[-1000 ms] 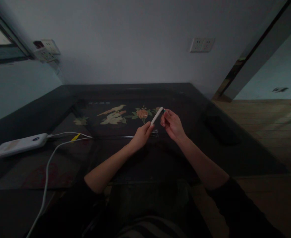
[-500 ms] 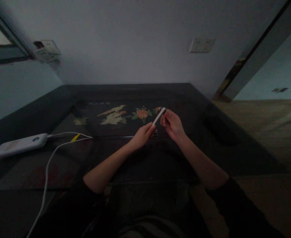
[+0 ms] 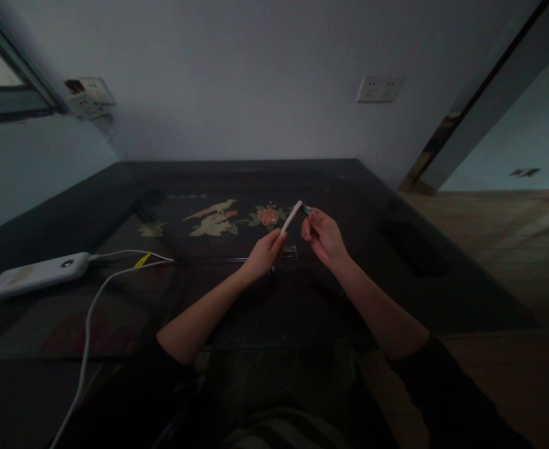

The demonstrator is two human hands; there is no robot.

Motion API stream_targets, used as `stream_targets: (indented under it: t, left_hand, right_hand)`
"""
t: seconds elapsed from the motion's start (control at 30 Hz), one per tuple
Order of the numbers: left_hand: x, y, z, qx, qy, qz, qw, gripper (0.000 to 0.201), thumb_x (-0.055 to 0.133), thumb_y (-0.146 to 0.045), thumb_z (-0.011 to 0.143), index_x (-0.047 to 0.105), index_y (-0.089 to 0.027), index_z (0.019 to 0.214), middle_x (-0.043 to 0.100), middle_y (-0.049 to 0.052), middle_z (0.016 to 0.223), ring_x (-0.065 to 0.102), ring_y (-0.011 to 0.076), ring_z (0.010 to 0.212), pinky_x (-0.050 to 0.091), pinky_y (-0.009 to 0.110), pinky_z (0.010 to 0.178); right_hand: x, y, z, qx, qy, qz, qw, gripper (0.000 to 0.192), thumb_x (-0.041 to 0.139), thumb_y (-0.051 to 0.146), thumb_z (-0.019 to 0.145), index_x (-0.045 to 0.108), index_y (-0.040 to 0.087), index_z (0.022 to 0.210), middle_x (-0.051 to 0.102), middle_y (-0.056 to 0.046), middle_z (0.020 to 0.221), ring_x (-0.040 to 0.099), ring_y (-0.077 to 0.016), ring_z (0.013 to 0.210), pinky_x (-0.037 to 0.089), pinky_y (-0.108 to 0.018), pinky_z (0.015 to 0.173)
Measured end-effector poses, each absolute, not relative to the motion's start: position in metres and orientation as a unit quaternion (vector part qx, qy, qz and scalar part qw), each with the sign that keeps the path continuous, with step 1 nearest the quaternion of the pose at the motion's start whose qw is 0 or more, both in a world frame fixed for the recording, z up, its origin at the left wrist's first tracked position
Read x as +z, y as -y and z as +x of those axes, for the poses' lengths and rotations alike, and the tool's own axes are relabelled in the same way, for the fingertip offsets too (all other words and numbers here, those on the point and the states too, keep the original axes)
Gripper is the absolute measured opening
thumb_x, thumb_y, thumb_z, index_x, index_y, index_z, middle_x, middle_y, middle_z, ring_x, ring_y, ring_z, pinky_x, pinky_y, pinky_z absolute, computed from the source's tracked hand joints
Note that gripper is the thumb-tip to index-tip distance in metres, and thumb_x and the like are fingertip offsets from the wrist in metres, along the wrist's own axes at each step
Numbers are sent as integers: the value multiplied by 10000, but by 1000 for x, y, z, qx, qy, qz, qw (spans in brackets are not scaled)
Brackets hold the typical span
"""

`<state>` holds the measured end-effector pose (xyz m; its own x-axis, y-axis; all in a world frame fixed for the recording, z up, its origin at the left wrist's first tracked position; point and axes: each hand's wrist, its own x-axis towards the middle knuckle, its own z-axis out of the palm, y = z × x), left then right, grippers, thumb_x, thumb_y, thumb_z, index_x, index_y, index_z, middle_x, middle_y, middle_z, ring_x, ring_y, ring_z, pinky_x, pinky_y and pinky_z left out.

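A slim white pen-like stick (image 3: 291,216) slants up and to the right, with my left hand (image 3: 265,252) closed round its lower end. At its upper end, my right hand (image 3: 323,236) pinches a small, thin piece (image 3: 306,209) with dark and greenish parts. The two pieces lie very close; I cannot tell whether they touch. Just beyond my left fingers, a small clear object (image 3: 290,251) shows on the dark table, partly hidden by the hand. The dim light blurs the finer detail.
The dark glossy tabletop (image 3: 339,299) bears a bird-and-flower picture (image 3: 218,218). On the left lies a white power bank (image 3: 35,274) with a white cable (image 3: 88,324) carrying a yellow tag. A dark flat object (image 3: 417,249) rests right. Wall sockets (image 3: 379,89) are behind.
The white stick has shifted slightly left with my left hand. A gap shows between its upper end and my right fingers, where the greenish piece has come into view.
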<state>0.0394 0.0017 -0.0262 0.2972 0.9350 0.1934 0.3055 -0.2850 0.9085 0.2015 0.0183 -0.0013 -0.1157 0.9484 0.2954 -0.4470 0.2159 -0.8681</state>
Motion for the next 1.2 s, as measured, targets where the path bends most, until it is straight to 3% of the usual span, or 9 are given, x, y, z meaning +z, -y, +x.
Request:
stream_targets:
  t: [0.2,0.43,0.67,0.9,1.2]
  left_hand:
    - [-25,-5,36,426,-448,684,388,314,435,-459,912,459,-179,773,387,-51,624,357,86,558,288,209,528]
    - [-15,-2,37,451,-449,677,371,150,539,-310,841,525,-167,883,474,-27,729,438,107,662,360,230,636]
    - [-11,-5,33,498,-438,631,402,269,616,-296,804,507,-184,1024,350,-91,588,335,68,494,289,197,516]
    - [-2,-4,29,511,-411,647,389,335,658,-284,785,542,-170,1077,322,-98,576,294,60,489,268,197,505]
    - [-8,-9,27,518,-414,650,371,297,710,-354,733,654,-156,946,342,-77,571,310,70,518,249,206,507]
  right_hand:
    - [3,-16,202,566,475,-239,630,349,742,488,737,650,207,921,459,73,515,353,-76,467,282,-249,461]
    - [4,-14,200,590,478,-251,600,398,717,522,734,669,181,933,478,61,511,365,-82,463,267,-246,457]
    - [-3,-14,197,632,495,-291,520,416,731,566,698,613,168,727,527,42,511,407,-77,443,295,-232,440]
    - [-7,-11,193,660,496,-284,488,416,742,558,697,650,159,769,548,38,526,425,-71,444,317,-209,434]
    - [-7,-6,189,704,489,-244,453,472,702,611,721,611,148,699,527,32,509,413,-68,441,323,-215,447]
